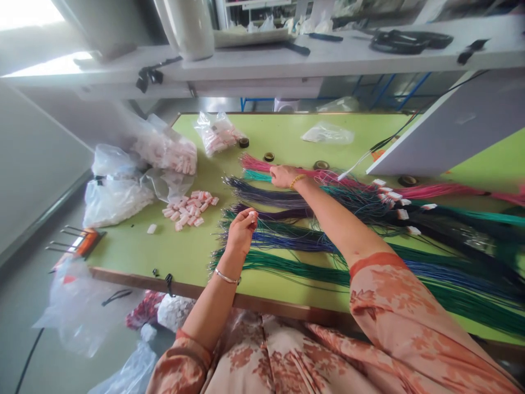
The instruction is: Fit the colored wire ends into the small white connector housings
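Observation:
My left hand point(241, 232) pinches a small white connector housing point(252, 215) above the near wire bundles. A thin, light wire trails right from the housing. Over the far bundles, my right hand point(283, 176) has its fingers curled closed at the teal wires point(257, 175), beside the pink wires point(258, 162). Which strand lies in those fingers is hidden. Dark grey wires point(250, 192), blue wires point(279, 241) and green wires point(295, 264) lie side by side, their tipped ends to the left. Several white housings point(394, 195) sit on wires beyond my right forearm.
Loose housings point(191, 209) are piled left of my left hand. Plastic bags of parts point(117, 200) stand at the left edge. Black tape rolls point(321, 164) lie behind the wires. An orange pronged holder point(84, 241) juts from the left corner. A white shelf point(254, 68) spans the back.

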`<state>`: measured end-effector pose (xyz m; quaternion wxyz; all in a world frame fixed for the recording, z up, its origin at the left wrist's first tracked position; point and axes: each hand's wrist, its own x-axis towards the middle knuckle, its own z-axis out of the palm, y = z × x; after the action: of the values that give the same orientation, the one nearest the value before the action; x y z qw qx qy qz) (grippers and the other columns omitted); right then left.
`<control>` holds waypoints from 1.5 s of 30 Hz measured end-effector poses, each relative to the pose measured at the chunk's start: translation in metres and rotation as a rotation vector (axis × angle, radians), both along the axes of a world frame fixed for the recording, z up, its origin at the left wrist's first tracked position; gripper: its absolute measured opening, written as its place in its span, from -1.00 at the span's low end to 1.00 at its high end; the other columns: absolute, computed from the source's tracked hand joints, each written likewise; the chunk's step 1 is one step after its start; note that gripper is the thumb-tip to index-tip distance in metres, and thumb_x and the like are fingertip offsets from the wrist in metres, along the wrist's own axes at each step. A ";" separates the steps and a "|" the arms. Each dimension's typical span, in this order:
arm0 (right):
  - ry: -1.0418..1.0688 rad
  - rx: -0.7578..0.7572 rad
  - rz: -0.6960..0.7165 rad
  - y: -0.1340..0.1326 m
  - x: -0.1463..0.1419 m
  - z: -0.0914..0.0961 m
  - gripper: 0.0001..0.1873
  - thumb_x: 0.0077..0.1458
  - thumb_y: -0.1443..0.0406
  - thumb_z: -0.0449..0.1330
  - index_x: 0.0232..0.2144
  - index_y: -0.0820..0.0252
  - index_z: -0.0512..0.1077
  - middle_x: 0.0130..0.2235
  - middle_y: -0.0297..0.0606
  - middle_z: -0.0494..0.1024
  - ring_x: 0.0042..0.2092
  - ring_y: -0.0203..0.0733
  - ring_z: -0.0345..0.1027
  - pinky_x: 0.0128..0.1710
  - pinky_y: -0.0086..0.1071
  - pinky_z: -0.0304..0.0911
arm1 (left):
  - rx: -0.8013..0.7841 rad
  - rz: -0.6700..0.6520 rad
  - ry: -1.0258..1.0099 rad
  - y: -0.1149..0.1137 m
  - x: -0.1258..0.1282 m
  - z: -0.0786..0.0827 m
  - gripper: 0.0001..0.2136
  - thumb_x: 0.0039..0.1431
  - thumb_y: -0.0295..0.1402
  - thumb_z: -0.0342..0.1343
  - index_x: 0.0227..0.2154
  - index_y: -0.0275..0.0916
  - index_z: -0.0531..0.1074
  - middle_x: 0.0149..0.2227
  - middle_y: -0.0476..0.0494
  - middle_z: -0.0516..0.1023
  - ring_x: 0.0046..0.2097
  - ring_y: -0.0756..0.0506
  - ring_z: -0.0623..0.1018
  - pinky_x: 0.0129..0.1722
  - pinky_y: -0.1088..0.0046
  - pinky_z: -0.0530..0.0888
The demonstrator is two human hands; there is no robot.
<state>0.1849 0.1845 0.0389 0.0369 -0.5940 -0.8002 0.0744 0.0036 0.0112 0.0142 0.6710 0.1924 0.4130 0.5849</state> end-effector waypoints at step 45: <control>0.864 -0.081 0.224 -0.140 -0.023 0.011 -0.86 -0.07 0.27 0.17 -0.54 0.26 0.38 -0.60 -0.40 0.39 -0.56 -0.42 0.14 -0.53 -0.51 0.03 | 0.042 -0.046 -0.156 -0.007 0.004 0.005 -0.78 -0.11 -0.50 0.33 -0.33 -0.29 0.50 -0.43 0.02 0.49 -0.42 0.12 0.44 -0.35 0.61 0.36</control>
<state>0.1621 0.0446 0.0494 0.3363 -0.4189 -0.7673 0.3503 0.0080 0.0046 0.0193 0.7103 0.1697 0.3426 0.5910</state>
